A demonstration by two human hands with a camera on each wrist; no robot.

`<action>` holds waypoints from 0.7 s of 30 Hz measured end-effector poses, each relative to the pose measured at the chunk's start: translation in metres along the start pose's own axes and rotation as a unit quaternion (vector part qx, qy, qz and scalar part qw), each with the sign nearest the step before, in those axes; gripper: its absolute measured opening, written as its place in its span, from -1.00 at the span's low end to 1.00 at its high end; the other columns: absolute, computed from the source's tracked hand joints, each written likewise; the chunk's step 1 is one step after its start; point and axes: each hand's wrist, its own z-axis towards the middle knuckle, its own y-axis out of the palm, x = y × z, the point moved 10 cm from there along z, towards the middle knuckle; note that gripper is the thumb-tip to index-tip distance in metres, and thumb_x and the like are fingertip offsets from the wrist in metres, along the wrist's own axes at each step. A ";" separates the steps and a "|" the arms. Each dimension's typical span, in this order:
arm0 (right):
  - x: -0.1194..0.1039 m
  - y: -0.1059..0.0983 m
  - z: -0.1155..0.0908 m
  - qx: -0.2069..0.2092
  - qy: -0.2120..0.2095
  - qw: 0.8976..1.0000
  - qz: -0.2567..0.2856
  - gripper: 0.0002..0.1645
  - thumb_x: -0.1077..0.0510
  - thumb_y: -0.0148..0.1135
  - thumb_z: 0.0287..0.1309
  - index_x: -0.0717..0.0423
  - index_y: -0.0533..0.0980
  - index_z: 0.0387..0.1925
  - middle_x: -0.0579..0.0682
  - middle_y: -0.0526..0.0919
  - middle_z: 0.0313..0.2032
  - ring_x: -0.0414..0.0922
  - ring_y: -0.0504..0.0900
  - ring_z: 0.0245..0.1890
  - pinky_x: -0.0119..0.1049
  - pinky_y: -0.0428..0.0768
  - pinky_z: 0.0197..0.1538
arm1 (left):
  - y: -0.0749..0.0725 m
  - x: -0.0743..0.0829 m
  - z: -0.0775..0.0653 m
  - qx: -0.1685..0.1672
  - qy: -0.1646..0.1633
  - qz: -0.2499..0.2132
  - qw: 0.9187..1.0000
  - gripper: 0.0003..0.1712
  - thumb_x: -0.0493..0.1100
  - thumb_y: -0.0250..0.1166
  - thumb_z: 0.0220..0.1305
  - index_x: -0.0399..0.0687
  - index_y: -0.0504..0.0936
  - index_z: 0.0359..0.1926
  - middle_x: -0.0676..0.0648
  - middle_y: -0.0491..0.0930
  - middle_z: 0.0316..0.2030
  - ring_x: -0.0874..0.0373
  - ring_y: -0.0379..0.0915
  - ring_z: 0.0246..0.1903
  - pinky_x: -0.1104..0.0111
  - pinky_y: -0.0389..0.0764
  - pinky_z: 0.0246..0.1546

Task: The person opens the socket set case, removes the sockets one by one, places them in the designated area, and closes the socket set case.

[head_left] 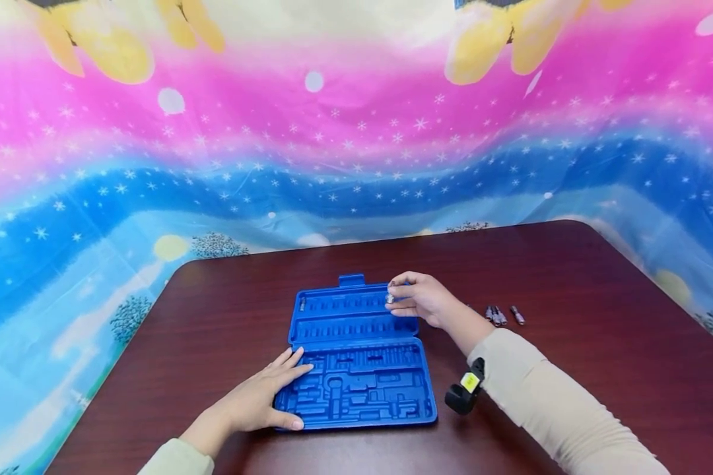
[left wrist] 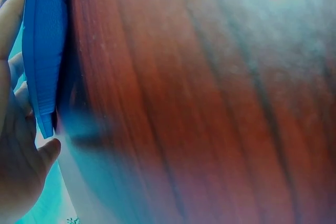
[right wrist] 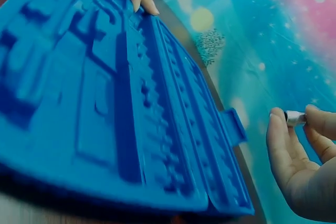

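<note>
A blue plastic tool case (head_left: 386, 398) lies unfolded on the table, its moulded tray toward me and its slotted lid behind. My left hand (head_left: 261, 394) rests on the tray's left edge, fingers spread over the rim and thumb at the front corner. Above the lid's right part, my right hand (head_left: 424, 298) pinches a small silver socket (right wrist: 295, 118) between thumb and fingertips. One metal piece (head_left: 302, 303) sits in the leftmost slot of the lid's back row. The tray's hollows hold nothing.
Several small metal sockets (head_left: 496, 316) lie on the dark wood table (head_left: 576, 382) to the right, partly behind my right forearm. A black strap with a yellow label (head_left: 469, 381) is on the right wrist. A colourful patterned curtain (head_left: 356, 132) hangs behind the table.
</note>
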 end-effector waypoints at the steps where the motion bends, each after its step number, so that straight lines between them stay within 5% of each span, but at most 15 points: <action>1: -0.001 -0.004 -0.004 -0.001 -0.003 1.000 -0.002 -0.87 0.27 0.06 0.11 0.23 0.36 -0.28 0.10 0.50 -0.37 0.06 0.58 -0.28 -0.08 0.46 -0.14 | 0.000 0.000 0.000 -0.002 0.001 -0.002 1.000 -0.03 0.42 0.12 -0.20 0.14 0.16 0.25 0.00 -0.14 0.30 0.01 -0.33 0.27 -0.02 0.12 0.06; 12: -0.008 -0.046 -0.047 0.000 -0.033 0.999 -0.018 -0.83 0.31 0.04 0.11 0.30 0.35 -0.23 0.05 0.54 -0.43 0.01 0.59 -0.31 -0.04 0.42 -0.10 | 0.001 0.003 -0.004 0.006 0.012 -0.002 1.000 -0.03 0.41 0.11 -0.17 0.10 0.16 0.26 -0.05 -0.10 0.30 -0.04 -0.31 0.26 -0.03 0.15 0.04; 21: -0.011 -0.104 -0.078 0.049 -0.053 0.996 -0.051 -0.77 0.26 0.06 0.10 0.30 0.33 -0.21 0.00 0.56 -0.40 -0.10 0.59 -0.31 -0.16 0.49 -0.16 | -0.001 0.005 -0.003 0.007 0.021 -0.001 1.000 -0.04 0.41 0.11 -0.16 0.10 0.15 0.26 -0.06 -0.10 0.30 -0.03 -0.31 0.26 -0.04 0.14 0.04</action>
